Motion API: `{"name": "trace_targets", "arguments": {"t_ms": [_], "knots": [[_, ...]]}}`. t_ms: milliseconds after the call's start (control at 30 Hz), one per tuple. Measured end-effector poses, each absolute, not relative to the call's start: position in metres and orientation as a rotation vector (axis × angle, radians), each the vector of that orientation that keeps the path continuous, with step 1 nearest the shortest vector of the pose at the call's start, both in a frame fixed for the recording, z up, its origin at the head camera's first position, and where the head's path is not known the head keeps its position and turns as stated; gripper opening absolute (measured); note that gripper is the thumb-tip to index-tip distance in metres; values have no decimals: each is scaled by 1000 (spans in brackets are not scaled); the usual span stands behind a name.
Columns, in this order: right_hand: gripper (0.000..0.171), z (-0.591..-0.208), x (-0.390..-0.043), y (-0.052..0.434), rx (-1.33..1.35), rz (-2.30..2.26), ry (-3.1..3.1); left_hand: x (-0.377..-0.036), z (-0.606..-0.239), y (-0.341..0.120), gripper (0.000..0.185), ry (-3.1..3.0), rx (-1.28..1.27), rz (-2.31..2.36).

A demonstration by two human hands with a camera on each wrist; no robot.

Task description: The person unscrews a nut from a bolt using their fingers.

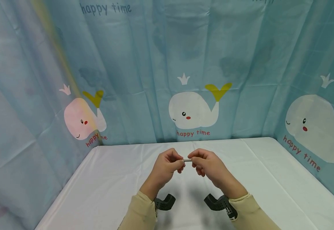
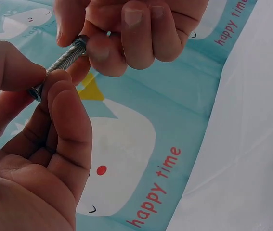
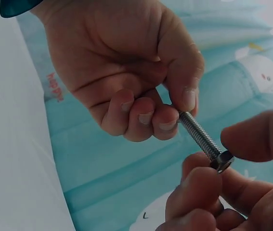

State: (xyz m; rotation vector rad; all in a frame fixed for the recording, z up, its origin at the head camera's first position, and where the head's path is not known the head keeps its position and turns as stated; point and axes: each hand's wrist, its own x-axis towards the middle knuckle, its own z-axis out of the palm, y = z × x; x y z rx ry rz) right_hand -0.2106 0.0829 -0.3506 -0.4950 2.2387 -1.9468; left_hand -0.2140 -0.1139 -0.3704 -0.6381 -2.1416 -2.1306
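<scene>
Above the white table, both hands meet at a silver threaded bolt (image 1: 187, 160). In the left wrist view, my left hand (image 2: 40, 144) pinches the bolt's flared head (image 2: 36, 92) between thumb and fingers. My right hand (image 3: 242, 178) holds the far end, where a small metal nut (image 3: 222, 161) sits on the bolt's tip between thumb and fingers. Bare thread (image 3: 199, 132) shows between the two grips. The fingertips of the left hand hide most of the head in the right wrist view.
A white cloth covers the table (image 1: 112, 191). Behind it and at both sides hangs a blue curtain (image 1: 144, 111) printed with whales. Each wrist carries a dark curved mount, the left mount (image 1: 165, 202) and the right mount (image 1: 215, 202).
</scene>
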Motion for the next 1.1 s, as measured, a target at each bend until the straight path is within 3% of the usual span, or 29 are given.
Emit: {"name": "trace_targets", "arguments": {"t_ms": [233,500,833,1100], "knots": [[33,-351,-212,82,-526,-1932,2219,-213,-369,-114,6,-2126,-641,-2132],[22,-352,-212,82,-497,-1958,2205,-213,-369,-113,5,-2120,-654,-2146],[35,-354,-214,83,-516,-1960,2191,-214,-370,-113,14,-2124,-651,-2138],[22,-351,-210,83,-511,-1983,2180,-213,-369,-114,16,-2139,-649,-2132]]}}
